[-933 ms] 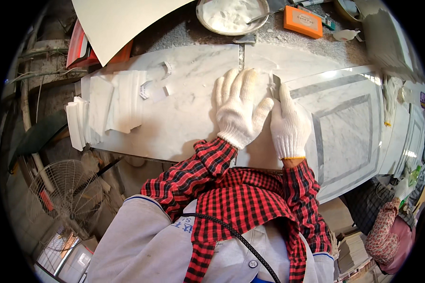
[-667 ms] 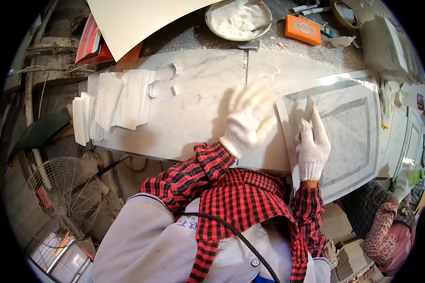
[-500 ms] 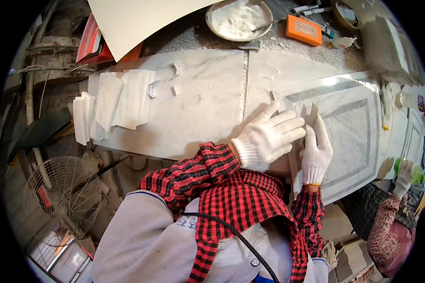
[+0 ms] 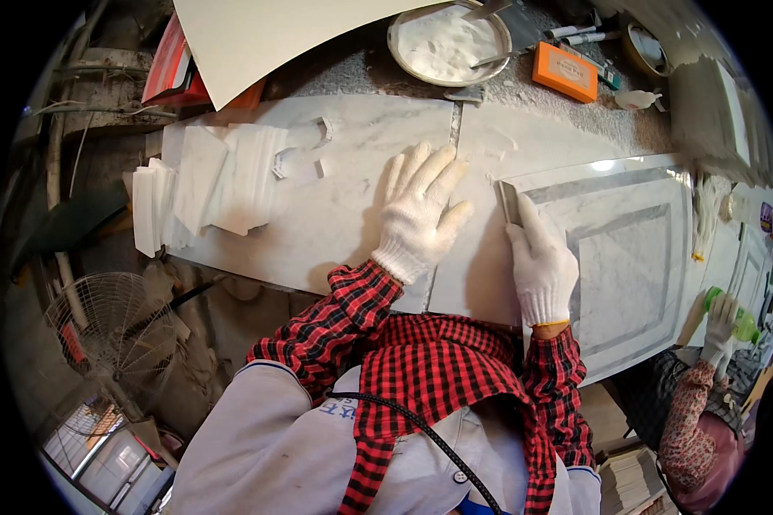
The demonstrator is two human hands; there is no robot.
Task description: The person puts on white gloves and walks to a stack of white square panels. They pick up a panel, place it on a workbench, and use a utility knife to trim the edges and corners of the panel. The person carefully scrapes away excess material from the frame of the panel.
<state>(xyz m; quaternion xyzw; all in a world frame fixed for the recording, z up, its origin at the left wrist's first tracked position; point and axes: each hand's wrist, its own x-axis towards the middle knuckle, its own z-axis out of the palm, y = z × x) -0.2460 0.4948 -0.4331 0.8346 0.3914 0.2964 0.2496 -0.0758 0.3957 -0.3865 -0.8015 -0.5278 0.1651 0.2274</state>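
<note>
My left hand (image 4: pixel 421 206), in a white knit glove, rests with fingers spread on the white marble slab (image 4: pixel 343 219). It holds nothing. My right hand (image 4: pixel 544 266), gloved the same way, pinches a small flat grey rectangular piece (image 4: pixel 508 204). That piece stands slanted at the left edge of a pale panel (image 4: pixel 636 266) with inlaid grey frame bands; whether it touches the panel I cannot tell. Whether the piece is metal or stone does not show. A thin seam (image 4: pixel 434 266) crosses the work surface beside my left hand.
Thin white slabs (image 4: pixel 240 184) are stacked at the left, small chips nearby. A bowl of white powder (image 4: pixel 449 43), an orange box (image 4: pixel 565 72) and markers lie at the back. A wire fan (image 4: pixel 116 339) stands lower left. At far right, a co-worker's gloved hand (image 4: pixel 720 330) holds something green.
My left hand has moved left, off the panel's edge, onto the slab with fingers spread. My right hand has shifted left with the grey piece, from over the panel to its left edge.
</note>
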